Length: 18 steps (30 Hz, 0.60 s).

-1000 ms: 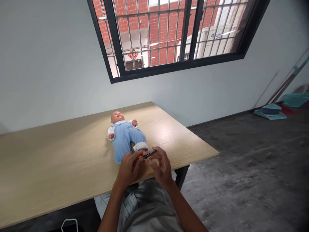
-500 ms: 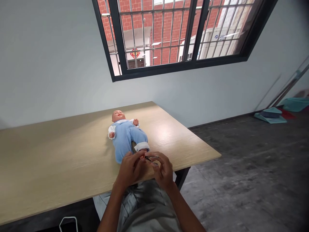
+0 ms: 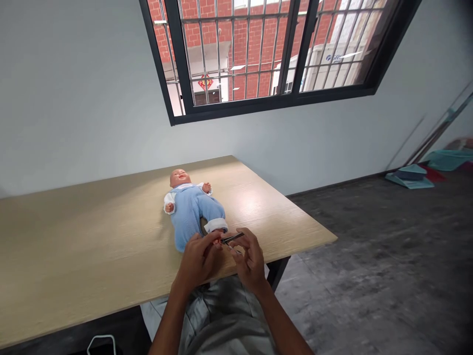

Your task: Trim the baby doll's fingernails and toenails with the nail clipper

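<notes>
A baby doll [image 3: 192, 207] in a light blue romper lies on its back on the wooden table [image 3: 92, 246], head toward the wall. My left hand [image 3: 199, 259] is closed round the doll's foot at the near end. My right hand [image 3: 250, 259] pinches a small metal nail clipper [image 3: 232, 238], whose lever stands raised. The clipper's tip sits right at the doll's toes, between my two hands. The foot itself is mostly hidden by my fingers.
The table's right corner ends just past my right hand, above a dark concrete floor. A barred window sits in the grey wall behind. Teal boards [image 3: 410, 175] lie on the floor at far right. A white wire loop [image 3: 99, 342] shows below the table.
The clipper's lever dropped flat half a second ago and now stands raised again. My hands stay at the doll's foot; the view has shifted slightly.
</notes>
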Available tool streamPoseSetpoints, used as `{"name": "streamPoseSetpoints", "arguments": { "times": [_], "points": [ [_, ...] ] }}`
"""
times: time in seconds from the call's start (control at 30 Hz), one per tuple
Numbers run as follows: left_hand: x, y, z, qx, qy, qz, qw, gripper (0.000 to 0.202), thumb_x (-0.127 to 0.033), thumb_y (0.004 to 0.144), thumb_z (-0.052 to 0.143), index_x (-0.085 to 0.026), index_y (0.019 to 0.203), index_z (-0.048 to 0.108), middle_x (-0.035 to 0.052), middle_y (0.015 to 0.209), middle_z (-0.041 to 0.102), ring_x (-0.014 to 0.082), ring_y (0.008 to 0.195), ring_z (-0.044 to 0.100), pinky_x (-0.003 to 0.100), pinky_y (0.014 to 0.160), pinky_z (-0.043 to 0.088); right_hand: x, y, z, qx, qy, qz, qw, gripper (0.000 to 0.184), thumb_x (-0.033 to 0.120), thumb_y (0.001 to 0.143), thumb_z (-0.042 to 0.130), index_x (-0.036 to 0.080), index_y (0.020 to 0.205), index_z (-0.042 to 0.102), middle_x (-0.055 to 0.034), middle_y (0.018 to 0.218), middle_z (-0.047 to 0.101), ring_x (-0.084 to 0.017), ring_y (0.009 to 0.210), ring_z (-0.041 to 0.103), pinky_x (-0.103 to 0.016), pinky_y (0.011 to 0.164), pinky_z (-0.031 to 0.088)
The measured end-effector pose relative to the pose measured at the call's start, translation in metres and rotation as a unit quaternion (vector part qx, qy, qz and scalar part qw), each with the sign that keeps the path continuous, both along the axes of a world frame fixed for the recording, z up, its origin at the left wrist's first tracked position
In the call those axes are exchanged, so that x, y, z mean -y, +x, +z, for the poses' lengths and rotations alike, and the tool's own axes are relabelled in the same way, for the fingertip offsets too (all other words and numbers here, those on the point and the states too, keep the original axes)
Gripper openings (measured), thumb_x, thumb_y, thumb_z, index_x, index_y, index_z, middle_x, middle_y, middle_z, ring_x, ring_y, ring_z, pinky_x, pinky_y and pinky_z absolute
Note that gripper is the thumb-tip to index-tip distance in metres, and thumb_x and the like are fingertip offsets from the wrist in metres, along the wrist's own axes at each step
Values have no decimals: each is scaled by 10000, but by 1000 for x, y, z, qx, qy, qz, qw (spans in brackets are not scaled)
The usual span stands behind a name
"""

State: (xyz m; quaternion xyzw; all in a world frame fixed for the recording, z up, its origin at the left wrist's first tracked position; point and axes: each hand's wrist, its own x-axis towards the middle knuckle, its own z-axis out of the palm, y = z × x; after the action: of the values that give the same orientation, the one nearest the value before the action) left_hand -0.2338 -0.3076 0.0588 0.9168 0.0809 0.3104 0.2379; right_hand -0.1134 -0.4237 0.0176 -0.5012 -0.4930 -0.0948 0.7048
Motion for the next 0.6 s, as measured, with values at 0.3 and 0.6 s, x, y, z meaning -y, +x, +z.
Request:
{"name": "streamPoseSetpoints", "arguments": {
  "times": [0.3, 0.6],
  "points": [
    [0, 0, 0, 1, 8, -4, 1000, 343, -365, 1038, 404, -227, 1251, 634, 42, 955, 737, 192, 737, 568, 314, 695, 398, 0, 2, 0, -28, -2, 26, 999, 243, 337, 1011, 533, 239, 1233, 521, -70, 1047, 720, -210, 917, 712, -322, 737, 611],
    [-2, 1, -3, 0, -7, -4, 1000, 308, -358, 1031, 435, -262, 1252, 626, 18, 981, 735, 198, 752, 548, 311, 702, 375, 0, 3, 6, -87, 28, -8, 996, 230, 347, 1021, 530, 222, 1211, 497, -70, 987, 732, -207, 865, 731, -321, 729, 616]
  ]
}}
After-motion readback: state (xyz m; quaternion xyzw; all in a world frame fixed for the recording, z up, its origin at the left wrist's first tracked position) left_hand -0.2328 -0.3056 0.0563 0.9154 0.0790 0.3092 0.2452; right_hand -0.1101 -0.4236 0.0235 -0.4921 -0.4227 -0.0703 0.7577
